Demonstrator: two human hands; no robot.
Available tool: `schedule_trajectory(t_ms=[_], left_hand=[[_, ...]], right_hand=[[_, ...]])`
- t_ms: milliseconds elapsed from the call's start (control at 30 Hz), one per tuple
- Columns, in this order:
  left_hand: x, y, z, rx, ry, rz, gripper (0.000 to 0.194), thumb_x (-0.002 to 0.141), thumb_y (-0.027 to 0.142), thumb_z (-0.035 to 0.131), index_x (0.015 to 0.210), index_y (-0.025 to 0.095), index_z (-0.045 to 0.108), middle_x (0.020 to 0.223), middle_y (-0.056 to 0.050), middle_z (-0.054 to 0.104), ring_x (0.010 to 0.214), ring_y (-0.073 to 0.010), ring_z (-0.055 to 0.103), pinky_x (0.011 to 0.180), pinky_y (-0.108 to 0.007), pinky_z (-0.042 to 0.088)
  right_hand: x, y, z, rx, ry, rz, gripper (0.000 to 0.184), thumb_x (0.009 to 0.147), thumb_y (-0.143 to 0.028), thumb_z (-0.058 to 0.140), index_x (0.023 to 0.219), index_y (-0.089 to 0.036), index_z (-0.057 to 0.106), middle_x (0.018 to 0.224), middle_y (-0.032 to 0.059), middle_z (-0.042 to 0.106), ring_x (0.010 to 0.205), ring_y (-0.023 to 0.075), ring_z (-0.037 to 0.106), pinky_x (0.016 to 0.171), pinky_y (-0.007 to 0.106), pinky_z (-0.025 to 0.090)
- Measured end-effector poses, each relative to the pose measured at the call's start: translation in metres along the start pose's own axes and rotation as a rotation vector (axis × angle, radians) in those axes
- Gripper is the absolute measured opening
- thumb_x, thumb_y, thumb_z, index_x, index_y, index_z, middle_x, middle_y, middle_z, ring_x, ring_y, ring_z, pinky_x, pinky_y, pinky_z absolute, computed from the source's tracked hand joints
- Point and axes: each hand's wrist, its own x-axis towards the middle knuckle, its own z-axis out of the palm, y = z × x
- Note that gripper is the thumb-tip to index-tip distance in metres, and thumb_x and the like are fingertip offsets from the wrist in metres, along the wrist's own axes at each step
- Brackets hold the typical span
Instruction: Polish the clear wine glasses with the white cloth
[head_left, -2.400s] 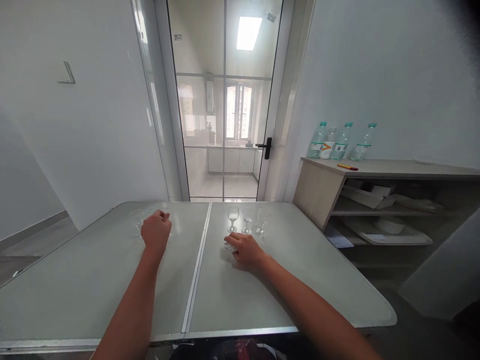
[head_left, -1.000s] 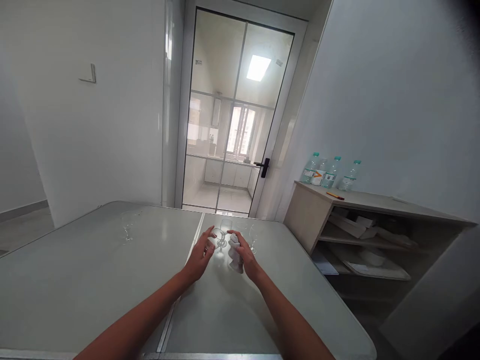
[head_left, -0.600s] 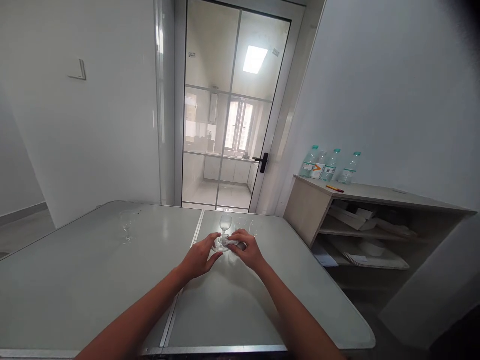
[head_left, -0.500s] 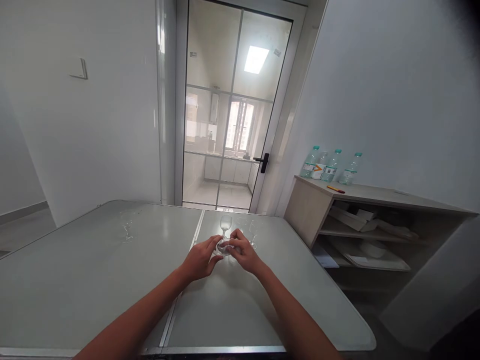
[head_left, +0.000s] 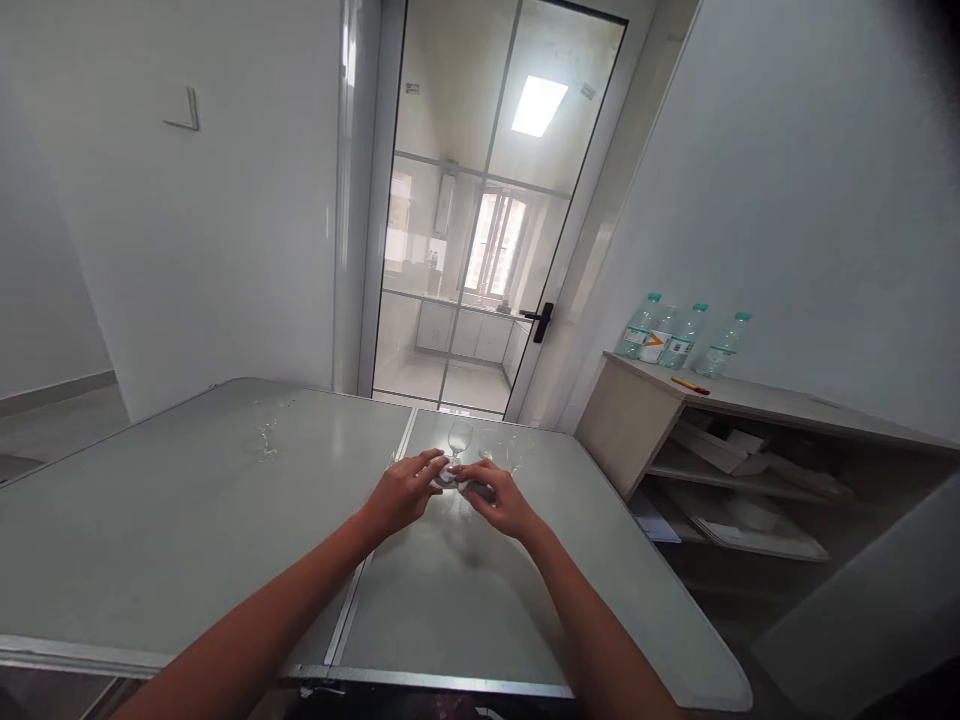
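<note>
A clear stemmed wine glass (head_left: 460,437) shows its bowl upright just beyond my fingers. Both hands meet over clear glass (head_left: 448,478) below that bowl; whether it is the same glass's foot or a second glass, I cannot tell. My left hand (head_left: 405,492) grips it from the left, thumb underneath and fingers on top. From the right, my right hand (head_left: 501,498) closes its curled fingers on it. Behind the right hand, another clear glass (head_left: 517,452) is faintly visible. Farther left on the table stands a further clear stemmed glass (head_left: 265,438).
The grey table (head_left: 187,540) has a metal seam (head_left: 352,600) running through it. At right, a wooden shelf unit (head_left: 637,425) carries several plastic bottles (head_left: 680,340) and a yellow-and-red pen (head_left: 690,385). A glass door (head_left: 450,330) is behind the table.
My view has shifted slightly, tilting the scene. Both hands have drawn closer together around the clear glass, which is now more covered by fingers.
</note>
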Motion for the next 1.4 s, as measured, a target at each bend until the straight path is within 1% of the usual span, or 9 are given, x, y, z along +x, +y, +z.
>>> schedule_trajectory(t_ms=[100, 200, 300, 400, 600, 800, 1133, 1300, 1400], left_hand=[[-0.003, -0.004, 0.003, 0.019, 0.024, -0.048, 0.052, 0.093, 0.026, 0.063, 0.143, 0.027, 0.05, 0.137, -0.013, 0.064, 0.106, -0.0291, 0.072, 0.082, -0.039, 0.059], [-0.004, -0.004, 0.004, 0.021, -0.049, -0.012, 0.056, 0.093, 0.027, 0.063, 0.147, 0.026, 0.047, 0.138, -0.013, 0.064, 0.11, -0.03, 0.071, 0.082, -0.039, 0.059], [-0.006, -0.002, 0.005, 0.005, -0.123, 0.059, 0.06, 0.093, 0.026, 0.063, 0.149, 0.026, 0.045, 0.14, -0.013, 0.064, 0.116, -0.0313, 0.069, 0.084, -0.04, 0.06], [-0.008, 0.0, 0.006, -0.01, -0.118, 0.116, 0.063, 0.093, 0.024, 0.063, 0.152, 0.026, 0.041, 0.14, -0.014, 0.063, 0.12, -0.0322, 0.067, 0.087, -0.042, 0.06], [-0.005, 0.0, 0.005, 0.024, -0.086, 0.186, 0.064, 0.095, 0.025, 0.06, 0.155, 0.027, 0.037, 0.144, -0.015, 0.061, 0.12, -0.032, 0.067, 0.089, -0.043, 0.059], [0.004, 0.002, -0.013, -0.138, -0.188, -0.021, 0.056, 0.094, 0.031, 0.062, 0.148, 0.026, 0.049, 0.135, -0.011, 0.068, 0.109, -0.027, 0.071, 0.085, -0.036, 0.056], [0.02, 0.018, -0.037, -0.632, -0.571, -0.251, 0.047, 0.088, 0.052, 0.067, 0.113, 0.015, 0.076, 0.073, -0.003, 0.071, 0.056, -0.0128, 0.053, 0.055, -0.023, 0.037], [0.015, 0.01, -0.029, -0.551, -0.475, -0.257, 0.045, 0.09, 0.047, 0.064, 0.119, 0.014, 0.075, 0.074, -0.005, 0.073, 0.056, -0.0134, 0.057, 0.057, -0.023, 0.038], [0.014, 0.007, -0.024, -0.523, -0.442, -0.242, 0.042, 0.095, 0.044, 0.056, 0.12, 0.015, 0.073, 0.067, -0.003, 0.069, 0.058, -0.0153, 0.062, 0.061, -0.024, 0.043]], right_hand=[[-0.001, 0.001, -0.005, 0.003, -0.119, 0.018, 0.065, 0.083, -0.01, 0.057, 0.144, -0.03, 0.053, 0.145, 0.0075, 0.058, 0.129, 0.0264, 0.054, 0.109, 0.047, 0.041], [-0.004, 0.012, -0.002, 0.166, -0.185, 0.114, 0.059, 0.088, -0.017, 0.056, 0.145, -0.03, 0.052, 0.145, 0.0081, 0.056, 0.11, 0.0216, 0.065, 0.096, 0.04, 0.05], [-0.006, 0.026, 0.004, 0.409, -0.261, 0.251, 0.047, 0.092, -0.031, 0.059, 0.139, -0.023, 0.058, 0.101, 0.0043, 0.071, 0.065, 0.0126, 0.062, 0.068, 0.029, 0.049], [-0.007, 0.031, 0.006, 0.609, -0.263, 0.346, 0.048, 0.093, -0.044, 0.062, 0.132, -0.016, 0.061, 0.059, -0.0049, 0.057, 0.051, 0.0117, 0.053, 0.06, 0.026, 0.041], [-0.006, 0.016, 0.001, 1.0, -0.25, 0.509, 0.045, 0.092, -0.052, 0.064, 0.117, -0.015, 0.063, 0.045, -0.0103, 0.04, 0.037, 0.0077, 0.027, 0.044, 0.023, 0.029], [-0.006, 0.015, 0.012, 0.74, -0.21, 0.389, 0.048, 0.086, -0.031, 0.072, 0.13, -0.021, 0.057, 0.064, -0.0074, 0.052, 0.048, 0.0094, 0.046, 0.053, 0.025, 0.042], [-0.006, 0.005, -0.011, 0.013, -0.469, -0.015, 0.074, 0.07, 0.004, 0.045, 0.131, -0.03, 0.067, 0.116, 0.0022, 0.072, 0.098, 0.0188, 0.065, 0.085, 0.029, 0.046], [-0.005, 0.007, -0.01, 0.31, -0.538, 0.296, 0.055, 0.073, -0.006, 0.05, 0.121, -0.021, 0.07, 0.065, -0.0037, 0.062, 0.052, 0.0116, 0.055, 0.056, 0.024, 0.045], [-0.004, 0.009, -0.002, 0.714, -0.409, 0.407, 0.037, 0.075, -0.011, 0.054, 0.108, -0.017, 0.07, 0.056, -0.0073, 0.051, 0.041, 0.0083, 0.042, 0.056, 0.028, 0.05]])
